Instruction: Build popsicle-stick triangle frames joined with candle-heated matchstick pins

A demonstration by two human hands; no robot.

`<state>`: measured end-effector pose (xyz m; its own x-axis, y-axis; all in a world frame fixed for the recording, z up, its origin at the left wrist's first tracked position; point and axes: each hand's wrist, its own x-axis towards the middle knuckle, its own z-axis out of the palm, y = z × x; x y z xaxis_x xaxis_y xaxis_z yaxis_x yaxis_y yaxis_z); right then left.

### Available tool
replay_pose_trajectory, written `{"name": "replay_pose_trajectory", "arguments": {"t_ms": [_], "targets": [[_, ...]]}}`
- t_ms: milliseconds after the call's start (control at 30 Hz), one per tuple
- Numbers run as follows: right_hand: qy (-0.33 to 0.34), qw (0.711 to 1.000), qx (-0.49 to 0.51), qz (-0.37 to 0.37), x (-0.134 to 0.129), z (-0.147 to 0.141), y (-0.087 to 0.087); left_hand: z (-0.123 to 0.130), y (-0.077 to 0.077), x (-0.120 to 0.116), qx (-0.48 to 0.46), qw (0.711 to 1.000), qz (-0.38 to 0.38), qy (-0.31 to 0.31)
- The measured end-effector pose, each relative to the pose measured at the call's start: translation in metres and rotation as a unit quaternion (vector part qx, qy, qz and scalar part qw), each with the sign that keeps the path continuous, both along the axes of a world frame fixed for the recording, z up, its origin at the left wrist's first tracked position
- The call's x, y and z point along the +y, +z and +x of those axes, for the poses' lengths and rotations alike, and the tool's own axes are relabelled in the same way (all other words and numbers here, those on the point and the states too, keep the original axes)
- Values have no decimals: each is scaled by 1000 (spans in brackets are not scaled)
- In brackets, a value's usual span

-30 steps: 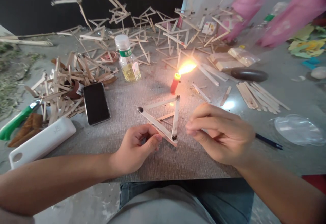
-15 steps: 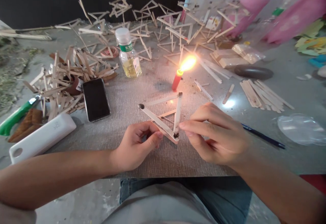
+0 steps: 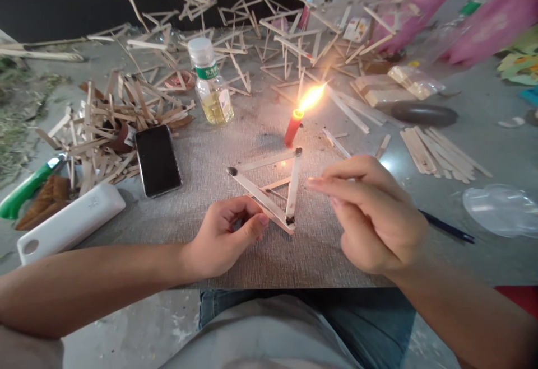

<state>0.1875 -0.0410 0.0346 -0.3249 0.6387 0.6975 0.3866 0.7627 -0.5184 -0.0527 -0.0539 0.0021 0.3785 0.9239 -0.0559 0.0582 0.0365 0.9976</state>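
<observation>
In the head view, a triangular frame of flat wooden craft sticks (image 3: 265,194) stands in front of me, its corners dark, as if charred or glued. My left hand (image 3: 230,234) is closed with thumb and finger on its near lower stick. To the right of the frame, my right hand (image 3: 374,215) hovers, holding nothing; its index finger stretches towards the frame without touching it and the thumb is apart from it. Just behind the frame a short red candle (image 3: 293,129) stands upright, burning with a flame that leans right.
A phone (image 3: 158,160), a bottle of yellow liquid (image 3: 211,94) and a heap of sticks (image 3: 107,128) lie left. Loose flat sticks (image 3: 432,153), a dark pen (image 3: 448,227) and a clear plastic piece (image 3: 502,209) lie right. Joined stick frames (image 3: 290,50) fill the back.
My right hand has drawn back to the right, away from the frame's right-hand stick. My left hand keeps its hold, and the frame stays nearly in place.
</observation>
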Motion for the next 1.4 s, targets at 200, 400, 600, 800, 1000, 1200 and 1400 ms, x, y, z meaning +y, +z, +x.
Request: {"name": "replay_pose_trajectory", "arguments": {"t_ms": [200, 400, 600, 800, 1000, 1200, 1400], "targets": [[52, 982, -24, -182, 8, 9, 7, 2, 1, 0, 7, 1000, 5, 10], [187, 894, -150, -379, 10, 10, 16, 1, 1, 0, -3, 1000, 4, 9], [219, 871, -122, -422, 10, 5, 8, 1, 3, 0, 0, 1000, 11, 10], [203, 881, -73, -420, 14, 4, 11, 1, 1, 0, -4, 1000, 1, 13], [177, 896, -58, -404, 14, 4, 11, 0, 0, 0, 1, 1000, 11, 13], [159, 925, -33, -343, 13, 7, 10, 0, -2, 0, -10, 1000, 5, 11], [161, 962, 40, -219, 14, 10, 7, 1, 1, 1, -6, 1000, -1, -2]]}}
